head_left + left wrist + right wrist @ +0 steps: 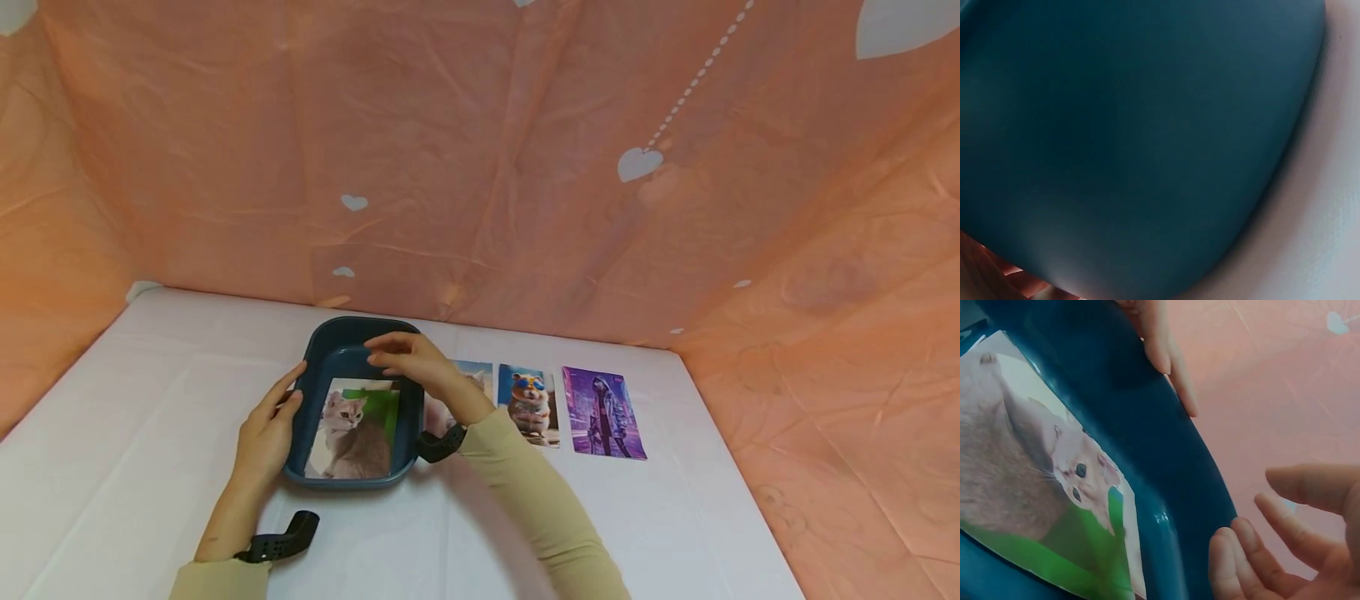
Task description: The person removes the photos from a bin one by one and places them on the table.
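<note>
A dark teal plastic tub (360, 482) sits on the white-covered table, with a cat photo card (356, 450) lying face up in it. Against the tub's left wall rests my left hand (264, 433), its fingers stretched along the outer side at the rim. My right hand (412, 360) hovers over the tub's far right part, fingers loosely bent and apart, holding nothing. The right wrist view shows the cat card (1029, 462) on the tub's floor, with the right fingertips (1225, 550) near the far rim. Only the tub's outer wall (1135, 137) fills most of the left wrist view.
Right of the tub lie a card (474, 369) partly hidden by the right forearm, a hamster picture card (529, 404) with sunglasses, and a purple figure card (603, 412). An orange cloth with pale hearts (640, 164) rises behind the table and at its sides.
</note>
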`<state>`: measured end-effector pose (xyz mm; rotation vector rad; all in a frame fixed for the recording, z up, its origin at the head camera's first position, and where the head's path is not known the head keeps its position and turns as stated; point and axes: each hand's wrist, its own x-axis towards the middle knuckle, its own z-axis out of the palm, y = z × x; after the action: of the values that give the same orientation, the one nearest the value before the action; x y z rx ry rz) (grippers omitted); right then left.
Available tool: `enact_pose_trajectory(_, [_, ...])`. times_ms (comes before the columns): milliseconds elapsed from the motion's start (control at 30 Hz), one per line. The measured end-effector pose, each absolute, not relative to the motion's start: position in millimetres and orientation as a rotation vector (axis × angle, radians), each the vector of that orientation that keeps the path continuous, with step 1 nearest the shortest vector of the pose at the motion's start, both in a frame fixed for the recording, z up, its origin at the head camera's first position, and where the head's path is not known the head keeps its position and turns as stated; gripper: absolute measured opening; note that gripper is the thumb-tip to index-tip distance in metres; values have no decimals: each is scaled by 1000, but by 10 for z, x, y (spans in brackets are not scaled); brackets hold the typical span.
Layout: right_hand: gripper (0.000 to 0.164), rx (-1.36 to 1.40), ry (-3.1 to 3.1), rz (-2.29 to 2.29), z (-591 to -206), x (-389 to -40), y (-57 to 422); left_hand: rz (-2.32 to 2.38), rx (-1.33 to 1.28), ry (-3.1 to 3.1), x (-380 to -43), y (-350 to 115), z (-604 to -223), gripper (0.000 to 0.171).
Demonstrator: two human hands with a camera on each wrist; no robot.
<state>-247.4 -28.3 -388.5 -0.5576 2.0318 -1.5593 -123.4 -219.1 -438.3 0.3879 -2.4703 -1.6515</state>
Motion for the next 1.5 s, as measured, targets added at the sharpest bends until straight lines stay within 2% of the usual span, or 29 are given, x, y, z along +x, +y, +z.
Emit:
enact_pose_trajectory(433, [37, -708, 2104, -1165, -3819, -2515, -316, -1637, 386, -2469, -1236, -2188, -4343, 46])
enact_pose_trajectory(833, [35, -722, 2173, -906, -3817, -2560, -407, -1648, 377, -2473, -1245, -2178, -4335, 47])
enact_pose_trajectory(1200, [34, -764, 2200, -878, -3832, -2532, -413, -1658, 395, -2477, -1247, -2175, -4357, 46])
enact_pose_trajectory(1500, [27, -836, 2173, -1006, -3885, -2493, -381, -1656, 406, -2482, -1232, -2184, -4369, 46])
